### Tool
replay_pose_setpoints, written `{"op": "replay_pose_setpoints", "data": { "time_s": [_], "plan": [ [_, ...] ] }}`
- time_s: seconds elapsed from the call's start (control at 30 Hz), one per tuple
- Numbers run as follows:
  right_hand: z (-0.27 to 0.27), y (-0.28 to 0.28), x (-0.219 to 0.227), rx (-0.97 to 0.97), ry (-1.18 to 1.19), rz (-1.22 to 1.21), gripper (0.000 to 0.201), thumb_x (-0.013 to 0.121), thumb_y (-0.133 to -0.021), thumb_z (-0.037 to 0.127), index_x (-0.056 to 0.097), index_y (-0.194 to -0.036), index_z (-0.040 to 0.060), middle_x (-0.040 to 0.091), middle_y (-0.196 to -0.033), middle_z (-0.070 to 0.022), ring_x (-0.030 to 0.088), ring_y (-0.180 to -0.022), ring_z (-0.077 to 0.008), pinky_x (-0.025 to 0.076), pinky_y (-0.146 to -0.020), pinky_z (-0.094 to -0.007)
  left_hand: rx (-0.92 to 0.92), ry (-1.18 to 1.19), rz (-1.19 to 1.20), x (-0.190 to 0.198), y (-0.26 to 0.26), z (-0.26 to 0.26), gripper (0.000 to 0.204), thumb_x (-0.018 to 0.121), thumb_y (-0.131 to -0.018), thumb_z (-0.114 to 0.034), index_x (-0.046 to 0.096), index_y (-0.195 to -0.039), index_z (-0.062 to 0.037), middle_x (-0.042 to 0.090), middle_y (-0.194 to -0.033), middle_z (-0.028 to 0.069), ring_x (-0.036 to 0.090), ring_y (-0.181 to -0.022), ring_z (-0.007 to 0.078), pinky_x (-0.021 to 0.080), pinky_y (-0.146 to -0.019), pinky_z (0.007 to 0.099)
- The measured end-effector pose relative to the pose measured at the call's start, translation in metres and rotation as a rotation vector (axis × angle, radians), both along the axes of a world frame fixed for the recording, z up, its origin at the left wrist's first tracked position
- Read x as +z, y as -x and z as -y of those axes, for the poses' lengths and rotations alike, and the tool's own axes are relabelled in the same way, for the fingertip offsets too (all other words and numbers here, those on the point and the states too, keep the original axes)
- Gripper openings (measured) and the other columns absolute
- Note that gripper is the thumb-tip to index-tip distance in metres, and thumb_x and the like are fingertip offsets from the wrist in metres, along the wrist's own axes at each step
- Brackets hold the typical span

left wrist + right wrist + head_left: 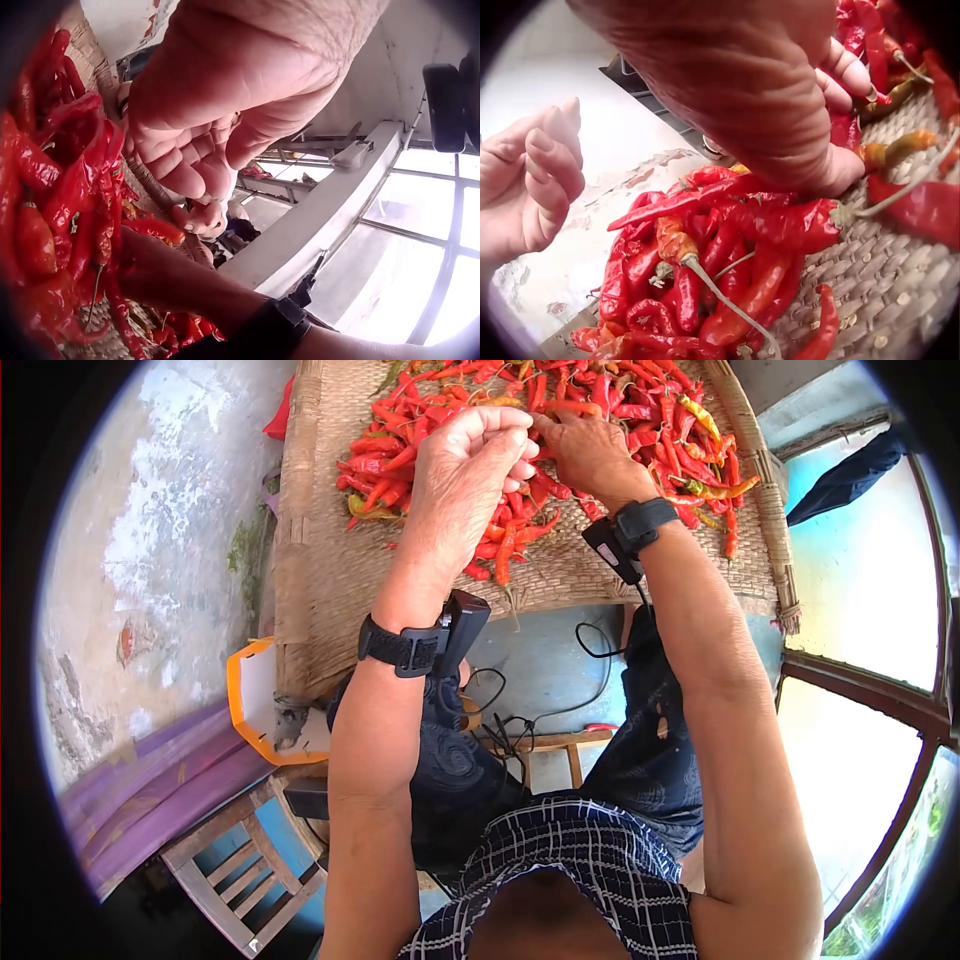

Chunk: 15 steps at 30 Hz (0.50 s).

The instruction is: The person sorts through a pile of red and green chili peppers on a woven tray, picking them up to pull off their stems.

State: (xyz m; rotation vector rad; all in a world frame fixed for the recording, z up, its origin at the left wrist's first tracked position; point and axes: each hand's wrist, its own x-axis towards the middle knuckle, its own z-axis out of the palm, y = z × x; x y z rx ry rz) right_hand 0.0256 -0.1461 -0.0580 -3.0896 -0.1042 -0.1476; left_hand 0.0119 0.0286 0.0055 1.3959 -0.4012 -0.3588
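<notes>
Many red chili peppers (660, 435) are heaped on a woven tray (330, 590), some with long dry stems. My left hand (470, 465) is raised over the near part of the heap, its fingers loosely bent. No pepper shows in it; in the left wrist view its palm and bent fingers (191, 161) are bare. My right hand (595, 460) reaches down into the peppers. In the right wrist view its fingers (844, 71) touch a red pepper, while its thumb lies apart, beside an orange and green pepper (900, 148). A stemmed red pepper (795, 225) lies just below that thumb.
A worn wall (170, 510) stands at the left and a window (860, 590) at the right. Black cables (520, 730) hang between the knees below the tray's near edge. A wooden chair (240, 870) and an orange-edged box (255, 700) are at the lower left.
</notes>
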Motion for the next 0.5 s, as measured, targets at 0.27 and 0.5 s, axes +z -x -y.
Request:
{"op": "replay_pose_setpoints", "data": {
  "time_s": [0.27, 0.5],
  "plan": [
    [0.024, -0.004, -0.013, 0.055, -0.155, 0.201, 0.026, 0.060, -0.074, 0.005, 0.060, -0.100, 0.0060, 0.061, -0.092, -0.0156, 0.062, -0.085, -0.0340, 0.051, -0.072, -0.0432, 0.007, -0.014, -0.016, 0.008, 0.005, -0.011, 0.025, 0.057, -0.092, -0.021, 0.060, -0.109, -0.0027, 0.064, -0.091, 0.0057, 0.058, -0.078, 0.0089, 0.047, -0.068, 0.0220],
    [0.053, 0.008, 0.027, -0.073, -0.612, 0.218, 0.024, 0.071, -0.070, 0.013, 0.063, -0.091, 0.0047, 0.068, -0.081, -0.0093, 0.066, -0.076, -0.0176, 0.052, -0.070, -0.0307, -0.010, -0.001, 0.016, 0.008, 0.005, -0.010, 0.023, 0.056, -0.092, -0.019, 0.060, -0.108, -0.0023, 0.063, -0.090, 0.0039, 0.057, -0.077, 0.0078, 0.047, -0.067, 0.0216]
  ]
}}
